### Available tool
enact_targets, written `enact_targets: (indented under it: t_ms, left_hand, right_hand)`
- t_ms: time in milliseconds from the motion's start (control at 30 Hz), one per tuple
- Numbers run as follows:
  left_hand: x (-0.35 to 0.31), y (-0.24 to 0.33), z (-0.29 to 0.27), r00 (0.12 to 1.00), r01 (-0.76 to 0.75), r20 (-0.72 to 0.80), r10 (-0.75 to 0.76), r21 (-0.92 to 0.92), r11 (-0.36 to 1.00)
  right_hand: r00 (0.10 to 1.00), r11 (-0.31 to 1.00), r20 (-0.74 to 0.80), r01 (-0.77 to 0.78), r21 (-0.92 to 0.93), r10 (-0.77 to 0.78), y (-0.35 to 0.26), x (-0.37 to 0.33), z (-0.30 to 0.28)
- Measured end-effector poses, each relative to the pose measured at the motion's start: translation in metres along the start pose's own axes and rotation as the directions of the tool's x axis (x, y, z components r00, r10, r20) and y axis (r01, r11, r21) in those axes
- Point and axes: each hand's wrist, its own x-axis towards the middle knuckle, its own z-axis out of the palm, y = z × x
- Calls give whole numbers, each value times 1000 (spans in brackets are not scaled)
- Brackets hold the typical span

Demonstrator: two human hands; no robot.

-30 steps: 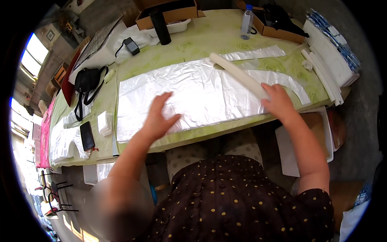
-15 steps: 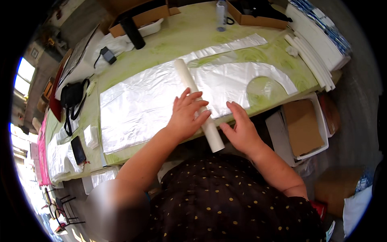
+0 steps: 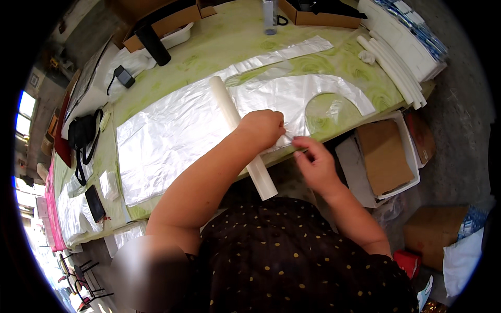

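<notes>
Left grip [image 3: 261, 127] curled closed on film [image 3: 162, 135], at gathered edge; right grip [image 3: 318, 169] loosely parted just beside, contact hard to tell. Left has moved off roll [image 3: 224, 101], so we handle film itself; roll lies across film, overhanging counter [image 3: 203, 52].

Pale roll [image 3: 225, 103] as barrier across plastic [image 3: 164, 135]

Dark, near-black shirt [image 3: 261, 245] scattered with small yellowish dots [image 3: 296, 255], round to oval. Seen from where I stand, the short right sleeve [image 3: 389, 274] ends near the elbow [image 3: 380, 244]; the left sleeve [image 3: 195, 264], partly blurred, appears similarly short. Left hand [image 3: 262, 128] and right hand [image 3: 316, 168] bare.
</notes>
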Motion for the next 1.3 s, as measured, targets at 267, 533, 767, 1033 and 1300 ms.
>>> enact_targets:
  t_ms: [267,533,767,1033,1300]
  left_hand:
    - [-14,-8,-11,992,78,-88,-94,-174,982]
    - [-34,-4,-15,957,30,-260,-127,-346,938]
    - [-44,4,-35,988,-8,45,-147,-938,-346]
    - [-142,-115,-51,742,-335,-231,-629,-941,-50]
    - [-261,-218,-26,331,-123,140,-933,-974,-190]
  right_hand:
    - [910,783,-237,134,-607,-340,22,44,-66]
    - [970,578,-114,33,-815,-216,50,106,-95]
    - [773,597,276,622,-507,-571,-63,79,-10]
    - [814,785,183,580,-217,-551,-59,39,12]
    - [775,846,419,532,-28,-473,-39,15,38]
